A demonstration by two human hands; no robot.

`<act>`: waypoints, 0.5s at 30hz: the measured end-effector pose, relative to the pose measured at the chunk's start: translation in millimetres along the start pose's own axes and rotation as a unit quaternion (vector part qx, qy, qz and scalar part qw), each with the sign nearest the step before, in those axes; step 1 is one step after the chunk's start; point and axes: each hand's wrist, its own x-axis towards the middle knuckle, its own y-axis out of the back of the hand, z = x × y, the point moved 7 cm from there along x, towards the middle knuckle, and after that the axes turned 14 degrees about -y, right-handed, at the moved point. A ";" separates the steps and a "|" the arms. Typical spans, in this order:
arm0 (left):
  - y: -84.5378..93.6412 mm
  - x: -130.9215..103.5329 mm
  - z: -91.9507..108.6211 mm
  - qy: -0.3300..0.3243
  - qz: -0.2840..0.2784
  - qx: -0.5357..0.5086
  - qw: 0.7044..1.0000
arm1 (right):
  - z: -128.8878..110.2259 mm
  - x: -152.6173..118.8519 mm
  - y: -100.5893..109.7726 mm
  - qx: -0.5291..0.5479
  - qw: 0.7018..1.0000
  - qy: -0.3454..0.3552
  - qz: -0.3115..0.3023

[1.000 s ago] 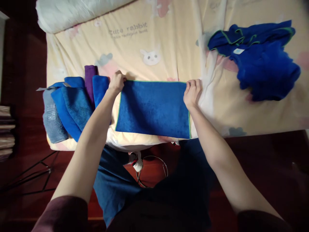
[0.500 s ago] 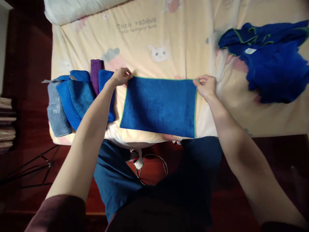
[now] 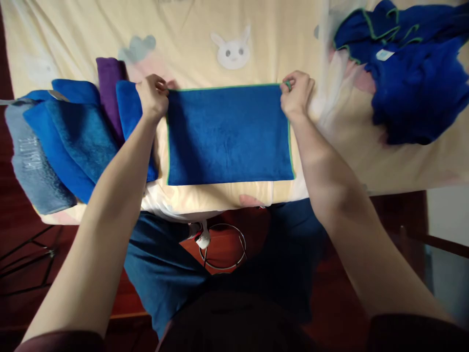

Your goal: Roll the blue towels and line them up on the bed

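A blue towel [image 3: 227, 134] with green-edged trim lies spread as a rectangle at the near edge of the bed. My left hand [image 3: 153, 95] is closed on its far left corner. At the far right corner, my right hand [image 3: 297, 93] pinches the cloth, and a bit of green trim shows between the fingers. Just left of my left hand rests a folded blue towel [image 3: 128, 100], partly hidden by my forearm. Beside it are a rolled purple towel [image 3: 110, 93], a teal-blue towel [image 3: 82, 134] and a grey towel [image 3: 34, 161] with pale lettering.
A crumpled heap of blue towels [image 3: 417, 98] with green trim and a white tag lies on the right. The cream bedsheet [image 3: 190, 44] carries a rabbit print. Below the bed edge are my legs and a round metal stool frame [image 3: 223, 244].
Both hands have shifted with the towel's far edge, and its near edge now lies straighter. The view has moved closer, so the bed and towels appear larger.
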 end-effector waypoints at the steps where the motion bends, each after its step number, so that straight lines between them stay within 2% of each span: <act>1: -2.5 -7.7 12.5 -0.028 0.015 0.018 0.999 | -9.2 -12.1 4.8 -0.043 0.998 -0.015 0.036; 3: -11.7 -28.1 43.2 -0.106 0.024 0.044 0.993 | -37.1 -42.9 8.2 -0.091 0.993 0.006 0.069; 5: -29.1 -50.1 70.2 -0.175 -0.017 0.034 0.984 | -68.1 -75.3 -4.3 -0.079 0.993 0.092 0.005; 7: -45.6 -66.4 82.2 -0.192 -0.064 -0.002 0.979 | -84.8 -101.4 -23.0 -0.058 0.980 0.166 -0.095; 9: -52.5 -72.6 78.4 -0.169 -0.074 -0.023 0.983 | -80.2 -111.3 -36.3 -0.048 0.970 0.182 -0.156; 10: -52.8 -72.4 72.0 -0.152 -0.069 -0.021 0.986 | -71.0 -108.9 -38.9 -0.047 0.972 0.167 -0.159; 13: -49.0 -63.3 44.8 -0.107 -0.052 0.002 0.993 | -32.8 -86.7 -32.9 -0.044 0.989 0.093 -0.105; 15: -50.0 -53.5 26.8 -0.099 -0.046 0.013 0.994 | -12.4 -71.9 -27.7 -0.066 0.993 0.069 -0.073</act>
